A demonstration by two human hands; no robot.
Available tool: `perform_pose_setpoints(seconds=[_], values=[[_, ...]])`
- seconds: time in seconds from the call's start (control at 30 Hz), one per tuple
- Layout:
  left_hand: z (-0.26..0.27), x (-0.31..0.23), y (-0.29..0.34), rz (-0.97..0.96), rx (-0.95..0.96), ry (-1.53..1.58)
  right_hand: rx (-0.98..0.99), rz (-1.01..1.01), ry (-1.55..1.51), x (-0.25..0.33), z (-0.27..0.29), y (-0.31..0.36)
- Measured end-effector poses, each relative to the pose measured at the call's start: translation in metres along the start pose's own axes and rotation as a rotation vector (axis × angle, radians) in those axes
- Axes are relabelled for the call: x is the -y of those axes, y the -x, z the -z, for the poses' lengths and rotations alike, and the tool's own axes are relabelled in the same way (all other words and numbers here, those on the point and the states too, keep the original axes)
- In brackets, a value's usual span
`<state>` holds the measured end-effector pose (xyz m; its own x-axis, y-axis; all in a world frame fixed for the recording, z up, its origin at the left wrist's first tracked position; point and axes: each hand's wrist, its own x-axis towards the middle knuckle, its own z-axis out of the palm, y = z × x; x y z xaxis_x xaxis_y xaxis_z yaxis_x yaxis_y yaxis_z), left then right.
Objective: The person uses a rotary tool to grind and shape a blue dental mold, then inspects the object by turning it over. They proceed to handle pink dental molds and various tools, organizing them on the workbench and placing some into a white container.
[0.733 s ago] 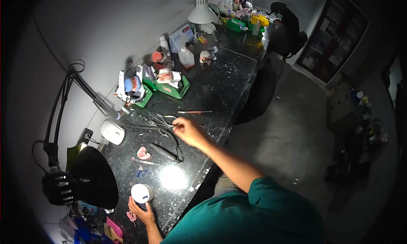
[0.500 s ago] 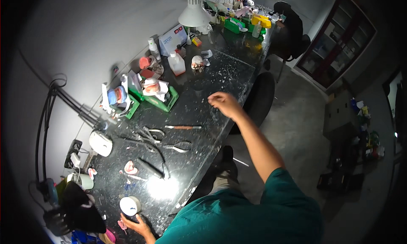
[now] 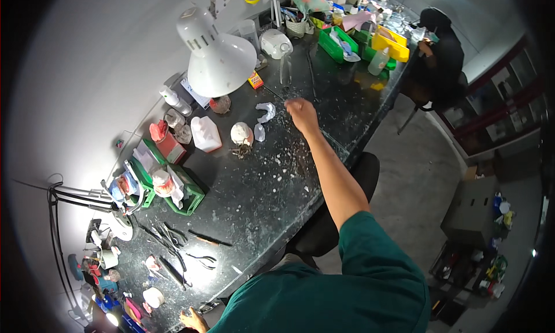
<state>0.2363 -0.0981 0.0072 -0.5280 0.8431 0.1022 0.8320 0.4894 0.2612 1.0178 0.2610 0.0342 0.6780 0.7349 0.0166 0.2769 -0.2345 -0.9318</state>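
Observation:
My right hand reaches far over the dark bench, its fingers closed together. A thin dark rod ends at its fingertips; whether they grip it is unclear. Left of this hand lie a clear curved dental tray and a smaller clear piece. Beside them stands a whitish dental model. My left hand rests low at the bench's front edge, fingers apart and holding nothing visible. A round white tub sits to its left, apart from it.
A white lamp head hangs over the far bench. Green bins with dental models line the wall side. Pliers and hand tools lie nearer. Beside the bench is a dark chair; another person sits far right.
My view and body have shifted toward the far end. My right hand has reached farther along the bench, past the clear tray. My left hand has moved away from the white tub.

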Motion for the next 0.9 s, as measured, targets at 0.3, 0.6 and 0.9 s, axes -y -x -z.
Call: perform_pose_setpoints(seconds=[0.3,0.6,0.9], values=[[-0.004,-0.046,0.026,0.163,0.150,-0.153,-0.217,-0.113,0.361,-0.001,-0.045,-0.162],[-0.006,-0.058,0.017,0.295,0.232,-0.286,-0.220,0.153,-0.062,-0.060,-0.031,-0.153],[-0.006,-0.052,0.003,0.339,0.273,-0.330,0.131,-0.038,-0.600,-0.024,-0.002,-0.134]])
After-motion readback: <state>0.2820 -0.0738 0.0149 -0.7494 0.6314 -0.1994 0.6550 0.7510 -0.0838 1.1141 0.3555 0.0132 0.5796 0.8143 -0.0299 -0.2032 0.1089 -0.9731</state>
